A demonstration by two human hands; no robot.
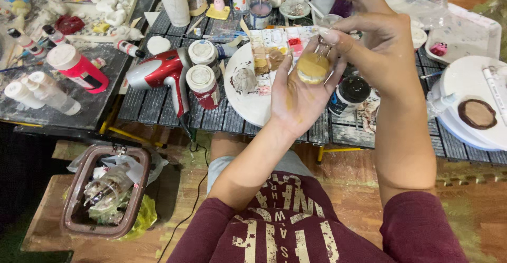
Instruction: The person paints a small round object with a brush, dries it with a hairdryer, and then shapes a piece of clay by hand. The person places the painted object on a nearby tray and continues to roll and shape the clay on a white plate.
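Over the slatted counter (158, 109) and white palette plate (248, 112), we cradle a small tan, macaron-like clay piece (312, 68) in our open left hand (298, 91); our right hand (369, 41) pinches its metal loop, apparently mid-painting; steady support matters next.

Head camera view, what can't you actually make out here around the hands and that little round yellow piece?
- Round yellow piece: its underside is hidden against the left hand.
- Right hand: whatever its fingertips pinch is too small and blurred to tell.
- White plate: its right part is covered by the left hand.
- Dark jar: partly hidden behind both hands.
- Trash bin: contents too jumbled.
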